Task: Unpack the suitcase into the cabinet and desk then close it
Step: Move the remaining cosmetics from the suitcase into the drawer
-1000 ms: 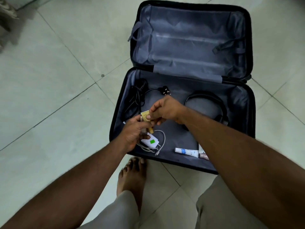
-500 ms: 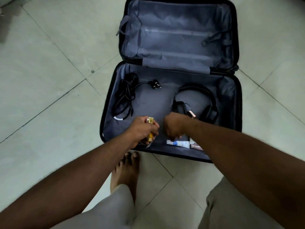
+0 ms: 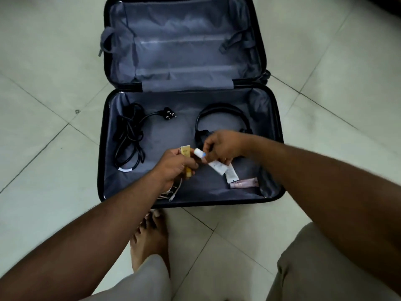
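A black suitcase (image 3: 104, 153) lies open on the tiled floor, its grey-lined lid flat behind. My left hand (image 3: 173, 166) is shut on a small yellow tube (image 3: 186, 153) above the near half. My right hand (image 3: 225, 146) holds a white tube with a blue band (image 3: 208, 160), its cap end close to the left hand's fingers. Inside lie a black power cable (image 3: 130, 137) at the left, black headphones (image 3: 219, 114) at the right, a white tube (image 3: 231, 175) and a pink tube (image 3: 244, 183) near the front. A white charger cable (image 3: 171, 193) peeks out under my left wrist.
The suitcase's lid (image 3: 182, 46) holds only its straps. My bare left foot (image 3: 149, 233) stands on the floor just in front of the case, and my knees in grey trousers (image 3: 321, 268) fill the lower edge. Pale floor tiles (image 3: 43, 105) surround the case.
My right hand went down to the tubes at the front of the case, picked up the white and blue tube and lifted it toward my left hand. The left hand kept the yellow tube.
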